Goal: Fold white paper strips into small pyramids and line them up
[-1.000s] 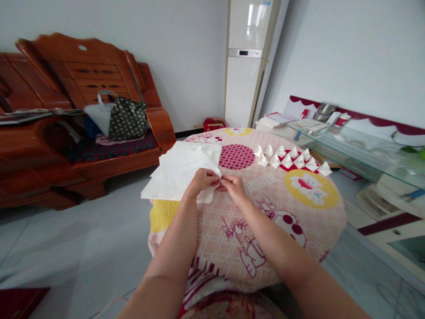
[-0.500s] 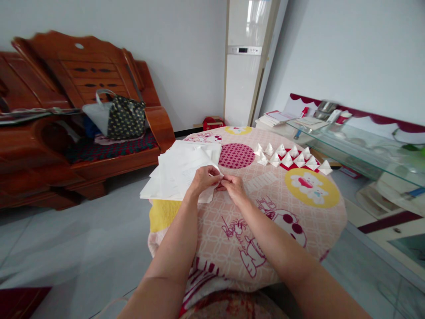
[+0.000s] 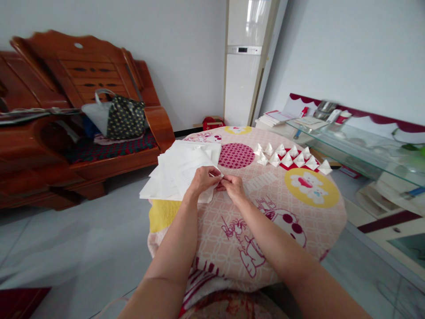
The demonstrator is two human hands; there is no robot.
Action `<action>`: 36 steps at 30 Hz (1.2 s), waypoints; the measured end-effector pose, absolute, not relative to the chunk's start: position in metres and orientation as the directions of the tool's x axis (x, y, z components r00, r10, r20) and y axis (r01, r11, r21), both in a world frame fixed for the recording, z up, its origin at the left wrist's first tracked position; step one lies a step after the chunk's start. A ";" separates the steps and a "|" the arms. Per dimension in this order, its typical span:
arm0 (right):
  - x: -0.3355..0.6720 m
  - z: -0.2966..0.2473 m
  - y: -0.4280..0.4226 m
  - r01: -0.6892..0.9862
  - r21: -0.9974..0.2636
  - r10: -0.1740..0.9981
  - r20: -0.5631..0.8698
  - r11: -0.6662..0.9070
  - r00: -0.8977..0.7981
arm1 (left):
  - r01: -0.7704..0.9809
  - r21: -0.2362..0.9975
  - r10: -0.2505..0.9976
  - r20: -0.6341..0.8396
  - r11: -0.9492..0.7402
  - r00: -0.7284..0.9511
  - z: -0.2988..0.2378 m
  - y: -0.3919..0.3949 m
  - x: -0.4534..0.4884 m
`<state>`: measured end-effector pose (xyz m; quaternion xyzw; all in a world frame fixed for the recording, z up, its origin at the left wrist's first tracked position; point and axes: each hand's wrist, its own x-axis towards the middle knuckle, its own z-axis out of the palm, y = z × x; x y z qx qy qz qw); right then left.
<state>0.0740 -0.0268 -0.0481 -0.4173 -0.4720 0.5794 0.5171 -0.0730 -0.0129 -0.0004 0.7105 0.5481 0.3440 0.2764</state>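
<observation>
My left hand and my right hand meet at the right edge of a paper stack, fingers pinched together. Between their fingertips is a small piece of white paper, mostly hidden by the fingers. The stack of white paper sheets lies loosely piled under and beside my left hand; faint print shows on the upper sheets. Two rows of small folded white paper boats stand at the right back of the table, apart from my hands.
A patterned pink cloth covers the round table. To the right is a glass-topped cabinet with papers and cups. At left a wooden sofa holds a dark patterned bag. A tall white air conditioner stands behind.
Almost nothing differs. Both hands keep their pinch on the small paper at the same spot, and the view has shifted very slightly.
</observation>
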 end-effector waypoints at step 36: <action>0.110 -0.051 -0.005 -0.076 -0.997 0.948 -0.022 0.003 0.318 | 0.755 0.440 0.873 0.254 -0.487 0.416 -0.002 -0.028 -0.038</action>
